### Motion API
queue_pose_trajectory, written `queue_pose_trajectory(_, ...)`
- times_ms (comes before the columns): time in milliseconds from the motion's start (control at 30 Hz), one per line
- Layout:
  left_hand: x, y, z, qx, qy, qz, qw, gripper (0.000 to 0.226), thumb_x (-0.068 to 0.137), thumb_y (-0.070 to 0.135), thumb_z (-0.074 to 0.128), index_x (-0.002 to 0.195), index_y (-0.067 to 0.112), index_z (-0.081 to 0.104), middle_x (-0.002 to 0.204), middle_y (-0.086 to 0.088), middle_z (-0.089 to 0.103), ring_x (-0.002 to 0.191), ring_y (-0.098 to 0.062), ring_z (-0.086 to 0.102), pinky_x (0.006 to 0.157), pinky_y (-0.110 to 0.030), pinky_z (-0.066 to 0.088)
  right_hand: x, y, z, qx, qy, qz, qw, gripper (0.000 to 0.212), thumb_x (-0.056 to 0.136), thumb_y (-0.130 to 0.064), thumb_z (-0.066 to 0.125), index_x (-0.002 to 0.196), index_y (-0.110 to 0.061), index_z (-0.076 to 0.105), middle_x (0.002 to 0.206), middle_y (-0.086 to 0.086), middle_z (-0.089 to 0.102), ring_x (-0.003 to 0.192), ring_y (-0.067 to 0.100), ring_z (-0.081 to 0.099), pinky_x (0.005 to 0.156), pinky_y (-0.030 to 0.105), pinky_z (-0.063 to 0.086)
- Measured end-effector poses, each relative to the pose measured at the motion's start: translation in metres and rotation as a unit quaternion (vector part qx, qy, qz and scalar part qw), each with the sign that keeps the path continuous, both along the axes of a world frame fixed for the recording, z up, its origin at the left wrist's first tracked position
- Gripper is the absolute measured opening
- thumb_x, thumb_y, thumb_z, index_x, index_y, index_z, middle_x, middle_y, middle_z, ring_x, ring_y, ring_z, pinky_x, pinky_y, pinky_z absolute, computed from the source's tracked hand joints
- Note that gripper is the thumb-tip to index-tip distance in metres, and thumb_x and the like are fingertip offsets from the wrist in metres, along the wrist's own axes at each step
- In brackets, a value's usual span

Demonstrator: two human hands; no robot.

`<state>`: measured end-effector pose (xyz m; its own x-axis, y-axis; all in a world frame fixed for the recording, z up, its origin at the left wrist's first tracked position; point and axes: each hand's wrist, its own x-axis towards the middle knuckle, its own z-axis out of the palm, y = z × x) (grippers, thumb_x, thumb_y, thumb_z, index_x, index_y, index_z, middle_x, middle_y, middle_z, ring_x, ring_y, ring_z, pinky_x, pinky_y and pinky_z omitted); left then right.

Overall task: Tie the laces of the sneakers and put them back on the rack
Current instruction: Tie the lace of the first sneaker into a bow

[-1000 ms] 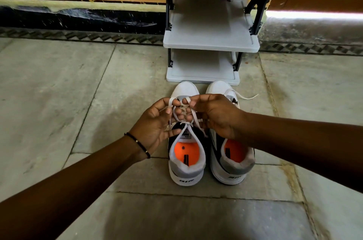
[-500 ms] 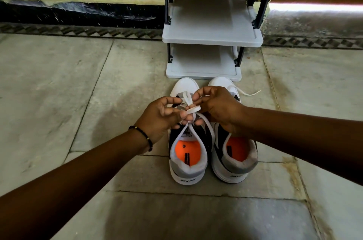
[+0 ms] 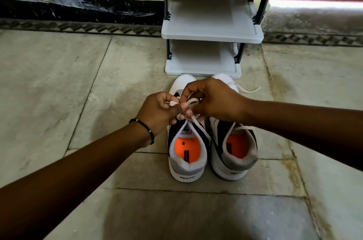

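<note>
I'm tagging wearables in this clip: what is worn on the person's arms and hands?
Both forearms are bare, with no sleeves in view. The left hand has a thin black beaded bracelet on its wrist, with one small golden bead. The right hand shows no ring, watch or glove.

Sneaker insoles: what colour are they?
Bright orange, on both the left sneaker and the right sneaker; the head view shows it.

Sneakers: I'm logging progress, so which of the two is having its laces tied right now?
The left sneaker: both hands pinch its laces, while the right sneaker has a loose lace end trailing on the floor.
</note>
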<state>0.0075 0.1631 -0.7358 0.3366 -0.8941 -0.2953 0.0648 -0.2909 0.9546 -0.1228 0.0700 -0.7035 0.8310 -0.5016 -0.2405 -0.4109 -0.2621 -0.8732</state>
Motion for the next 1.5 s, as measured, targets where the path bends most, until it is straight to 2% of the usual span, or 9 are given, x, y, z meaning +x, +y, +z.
queue_pose_trajectory(167,-0.001,0.002,0.001,-0.017,-0.013,-0.02,1.0,0.014,0.09,0.016,0.05,0.076,0.017,0.049,0.061,0.004,0.068,0.054,-0.002,0.064,0.054,-0.016,0.052,-0.003,-0.005,-0.004,0.069,-0.016,-0.067,0.995,0.002,0.08,0.002,0.063,0.08,0.0,0.064,0.082,0.024,0.07,0.076,0.035,0.07,0.059,0.031,0.059)
queue_pose_trajectory(267,0.0,0.002,0.003,-0.019,-0.055,-0.066,0.996,0.015,0.092,0.017,0.046,0.077,0.019,0.046,0.074,-0.002,0.067,0.058,-0.004,0.065,0.056,-0.017,0.053,-0.004,-0.006,-0.004,0.099,0.004,-0.068,0.993,0.004,0.08,0.004,0.062,0.08,0.0,0.063,0.075,0.018,0.066,0.065,0.022,0.066,0.059,0.031,0.059)
queue_pose_trajectory(400,0.0,0.002,0.005,-0.037,-0.089,-0.101,0.99,0.016,0.09,0.013,0.049,0.075,0.019,0.047,0.058,0.009,0.069,0.059,0.0,0.066,0.055,-0.015,0.051,-0.002,-0.007,-0.002,0.1,0.048,-0.073,0.991,0.01,0.081,0.005,0.06,0.082,-0.003,0.064,0.075,0.016,0.066,0.06,0.018,0.064,0.056,0.03,0.057)
queue_pose_trajectory(600,0.004,0.003,0.007,-0.073,-0.161,-0.115,0.978,0.024,0.085,0.003,0.055,0.082,0.027,0.051,0.079,0.006,0.069,0.068,-0.001,0.068,0.062,-0.014,0.052,0.004,0.0,0.001,0.049,0.039,-0.094,0.994,0.015,0.082,0.001,0.062,0.077,-0.014,0.063,0.068,0.015,0.066,0.049,0.018,0.059,0.048,0.028,0.055)
queue_pose_trajectory(867,0.006,0.003,0.004,-0.027,-0.044,-0.131,0.99,0.022,0.09,0.007,0.048,0.099,0.027,0.045,0.062,0.011,0.073,0.062,-0.001,0.066,0.056,-0.015,0.05,-0.002,-0.001,-0.005,0.073,0.014,-0.075,0.994,0.022,0.083,0.006,0.057,0.071,-0.012,0.06,0.064,0.012,0.059,0.051,0.018,0.057,0.049,0.024,0.054)
queue_pose_trajectory(1033,0.006,0.001,-0.003,-0.01,0.071,-0.089,0.993,0.011,0.09,0.008,0.047,0.094,0.018,0.053,0.06,0.004,0.071,0.058,-0.004,0.064,0.063,-0.022,0.05,-0.003,-0.002,-0.004,-0.029,0.0,-0.043,0.999,0.031,0.082,0.005,0.059,0.065,-0.022,0.06,0.053,-0.007,0.061,0.047,0.008,0.059,0.048,0.019,0.054)
queue_pose_trajectory(1267,0.002,0.003,-0.003,-0.057,-0.033,-0.113,0.991,0.014,0.089,0.004,0.049,0.08,0.015,0.05,0.055,0.008,0.069,0.052,-0.001,0.06,0.052,-0.012,0.048,-0.004,-0.002,-0.001,-0.109,0.018,-0.003,0.994,0.018,0.079,0.001,0.065,0.072,-0.015,0.069,0.057,-0.005,0.063,0.053,0.018,0.066,0.052,0.023,0.057)
queue_pose_trajectory(1367,0.003,0.003,-0.001,-0.088,-0.071,-0.129,0.985,0.016,0.087,0.002,0.051,0.08,0.016,0.051,0.06,0.009,0.071,0.055,-0.002,0.061,0.054,-0.013,0.049,-0.005,-0.003,-0.002,-0.063,0.018,-0.027,0.997,0.011,0.078,0.001,0.066,0.078,-0.009,0.072,0.058,-0.003,0.063,0.05,0.007,0.061,0.053,0.018,0.055)
queue_pose_trajectory(1500,0.003,0.002,-0.001,-0.063,-0.027,-0.094,0.993,0.013,0.087,0.004,0.052,0.083,0.017,0.052,0.058,0.007,0.071,0.055,-0.003,0.063,0.056,-0.015,0.052,0.0,-0.001,0.0,-0.167,0.022,-0.002,0.986,0.01,0.076,-0.005,0.066,0.082,-0.008,0.074,0.06,-0.014,0.058,0.052,-0.007,0.053,0.054,0.001,0.037)
